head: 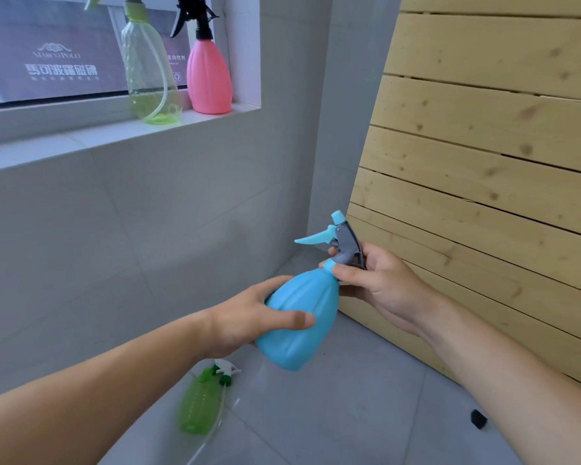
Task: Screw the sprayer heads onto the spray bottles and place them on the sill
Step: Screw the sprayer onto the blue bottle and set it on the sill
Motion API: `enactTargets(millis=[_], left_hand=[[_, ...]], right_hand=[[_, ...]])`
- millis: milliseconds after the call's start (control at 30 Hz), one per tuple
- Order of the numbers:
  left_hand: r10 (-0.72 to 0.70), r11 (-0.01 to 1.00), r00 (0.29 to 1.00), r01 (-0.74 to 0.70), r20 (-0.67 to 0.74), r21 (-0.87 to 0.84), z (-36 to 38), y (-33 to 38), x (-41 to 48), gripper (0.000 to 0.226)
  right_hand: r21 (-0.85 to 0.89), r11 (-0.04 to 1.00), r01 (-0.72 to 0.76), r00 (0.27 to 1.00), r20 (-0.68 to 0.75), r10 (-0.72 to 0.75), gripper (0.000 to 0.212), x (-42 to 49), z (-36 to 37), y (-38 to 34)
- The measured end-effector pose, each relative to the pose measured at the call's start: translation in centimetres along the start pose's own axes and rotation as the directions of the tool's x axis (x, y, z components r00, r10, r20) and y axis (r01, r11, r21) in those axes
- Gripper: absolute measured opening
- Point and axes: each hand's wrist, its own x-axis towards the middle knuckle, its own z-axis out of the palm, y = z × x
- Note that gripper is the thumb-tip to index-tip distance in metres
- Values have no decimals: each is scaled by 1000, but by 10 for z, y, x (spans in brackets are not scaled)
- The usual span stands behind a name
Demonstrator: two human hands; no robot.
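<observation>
Blue bottle (299,317) sits mid-frame, my left hand (245,317) gripping its body, right fingers (346,273) closed on its sprayer (341,238); two bottles on the sill (81,142) upper left, green bottle (198,402) on the floor.

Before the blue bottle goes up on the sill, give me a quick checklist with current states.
1. Left hand grips the blue bottle body: ok.
2. Right hand fingers at the collar of the blue sprayer head: ok.
3. Head fully tightened: cannot tell.
4. Free sill space left of the clear green bottle and pink bottle: ok.
5. Green bottle on the floor has its head on: not ok, it lies beside the bottle.
</observation>
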Motion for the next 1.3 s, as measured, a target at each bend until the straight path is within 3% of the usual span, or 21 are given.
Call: enactTargets(millis=[167,300,400,633,867,1067,1167,1300], left_hand=[[21,998,998,-25,-66,-55,16,5,0,61],[-21,992,998,13,-64,-126,27,5,1,44],[-49,990,997,39,-65,-139,28,5,4,55],[-64,995,979,77,-193,58,34,0,10,70],[-65,997,995,67,-72,30,33,-1,6,89],[-117,980,992,108,-41,-167,31,-1,10,56],[-83,995,994,78,-68,-66,31,1,10,54],[-11,991,980,37,-201,128,36,1,10,76]], right_hand=[[-13,1000,-4,993,-115,3,18,1,-2,-1],[3,1000,8,974,-227,-7,17,1,-1,1],[7,1000,6,963,-271,-4,18,1,-2,3],[-5,1000,-9,955,-297,7,19,2,4,8],[-13,1000,-28,963,-267,24,18,3,9,12],[60,998,-26,954,-296,42,20,6,9,12],[82,996,-28,949,-311,52,18,7,9,14],[106,994,-21,949,-309,53,16,8,10,18]])
